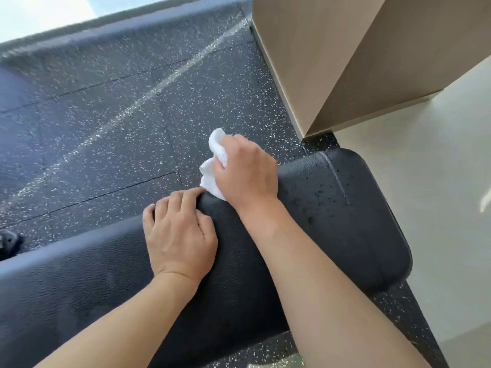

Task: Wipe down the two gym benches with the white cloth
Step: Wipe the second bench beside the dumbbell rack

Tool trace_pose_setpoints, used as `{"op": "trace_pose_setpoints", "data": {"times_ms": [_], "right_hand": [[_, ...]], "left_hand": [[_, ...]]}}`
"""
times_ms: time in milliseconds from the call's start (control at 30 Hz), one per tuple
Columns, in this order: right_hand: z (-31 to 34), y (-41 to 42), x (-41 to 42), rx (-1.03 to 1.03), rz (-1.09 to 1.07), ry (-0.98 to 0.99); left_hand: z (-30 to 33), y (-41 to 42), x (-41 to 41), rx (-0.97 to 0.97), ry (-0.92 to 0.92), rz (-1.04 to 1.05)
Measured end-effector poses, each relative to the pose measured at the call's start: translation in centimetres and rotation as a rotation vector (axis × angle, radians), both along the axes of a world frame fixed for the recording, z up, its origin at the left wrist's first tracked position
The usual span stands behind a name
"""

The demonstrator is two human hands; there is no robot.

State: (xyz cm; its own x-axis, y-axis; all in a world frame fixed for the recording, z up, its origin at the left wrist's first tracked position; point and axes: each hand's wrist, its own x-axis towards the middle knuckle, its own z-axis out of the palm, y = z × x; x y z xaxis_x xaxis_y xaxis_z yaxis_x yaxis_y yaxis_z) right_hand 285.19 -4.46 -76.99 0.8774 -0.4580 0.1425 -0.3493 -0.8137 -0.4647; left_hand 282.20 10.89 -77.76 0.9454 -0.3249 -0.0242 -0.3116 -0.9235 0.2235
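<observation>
A black padded gym bench (332, 221) runs across the lower part of the view, its rounded end at the right. My right hand (245, 168) grips a crumpled white cloth (216, 160) and holds it against the bench's far edge. My left hand (178, 235) rests on the pad just left of it, fingers curled over the far edge of the cushion. Small droplets or specks dot the pad near its right end. Only this one bench is in view.
Dark speckled rubber flooring (119, 115) stretches beyond the bench. A beige box-like column (332, 62) stands at the upper right, close to the bench's end. A pale wall or panel (438, 181) runs along the right. A dark metal part (8, 243) shows at the left edge.
</observation>
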Motion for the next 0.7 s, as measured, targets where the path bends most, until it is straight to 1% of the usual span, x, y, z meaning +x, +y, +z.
{"op": "trace_pose_setpoints", "data": {"times_ms": [100, 300, 367, 467, 633, 700], "right_hand": [[0.2, 0.2, -2.6, -0.020, 0.032, -0.042], [-1.1, 0.3, -15.4, -0.115, 0.053, -0.102], [-1.4, -0.2, -17.3, -0.116, 0.050, -0.101], [-1.2, -0.4, -16.0, -0.129, 0.033, -0.107], [-0.5, -1.8, -7.2, -0.105, -0.132, -0.094], [-0.6, -1.8, -5.0, -0.119, -0.158, -0.088]], "left_hand": [[-0.1, 0.1, 0.0, 0.002, 0.000, 0.004], [-0.2, 0.3, -0.2, -0.032, -0.013, 0.005], [-0.2, 0.3, -0.1, -0.039, -0.014, 0.004], [-0.1, 0.4, -0.1, -0.056, -0.004, -0.001], [0.4, 0.2, -0.1, -0.053, 0.046, 0.011], [0.4, 0.2, -0.2, -0.060, 0.047, 0.009]]}}
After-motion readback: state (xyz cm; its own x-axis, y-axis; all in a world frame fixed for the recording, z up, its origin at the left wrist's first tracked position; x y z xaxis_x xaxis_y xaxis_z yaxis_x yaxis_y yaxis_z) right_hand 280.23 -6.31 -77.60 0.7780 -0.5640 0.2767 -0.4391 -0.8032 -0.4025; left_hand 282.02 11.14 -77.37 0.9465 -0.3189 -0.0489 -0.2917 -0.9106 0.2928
